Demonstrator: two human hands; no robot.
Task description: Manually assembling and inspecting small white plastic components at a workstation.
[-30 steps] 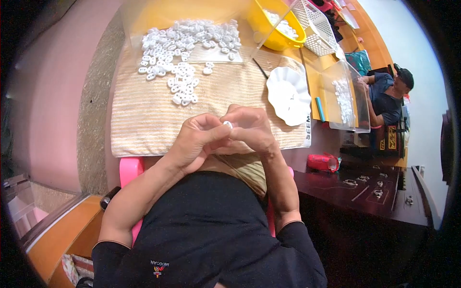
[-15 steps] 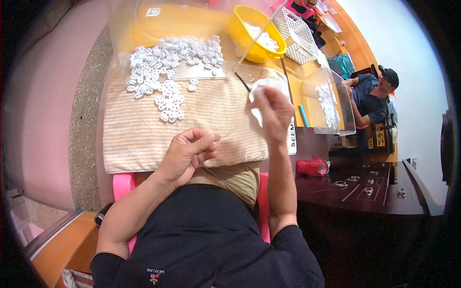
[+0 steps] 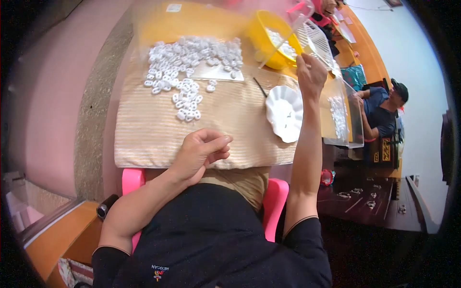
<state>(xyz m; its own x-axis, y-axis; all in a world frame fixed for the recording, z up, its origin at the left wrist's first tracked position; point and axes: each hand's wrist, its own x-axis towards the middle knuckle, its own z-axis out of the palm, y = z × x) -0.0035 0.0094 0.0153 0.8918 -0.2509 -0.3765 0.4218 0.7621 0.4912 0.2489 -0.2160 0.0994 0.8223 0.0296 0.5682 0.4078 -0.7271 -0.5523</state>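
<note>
My right hand point(image 3: 311, 72) is stretched far forward, its fingers pinched together by the rim of a yellow bowl point(image 3: 267, 30) that holds small white pieces. Whether anything sits between the fingers is too small to see. My left hand point(image 3: 199, 152) rests at the near edge of a beige striped cloth point(image 3: 144, 134), fingers curled, thumb against forefinger, nothing visible in it. A heap of small white ring-shaped pieces point(image 3: 187, 67) lies on the far side of the cloth. A white scalloped dish point(image 3: 284, 113) sits just left of my right forearm.
A clear plastic box point(image 3: 342, 115) with white pieces stands to the right of the dish, a white slatted basket point(image 3: 317, 38) behind it. Another person point(image 3: 384, 110) sits at the far right. A dark wooden table point(image 3: 370, 201) is on my right, pink seat edges point(image 3: 132, 178) below the cloth.
My hands were together over a small white piece at the cloth's near edge. The right hand has since reached forward to the yellow bowl; the left stayed near my body.
</note>
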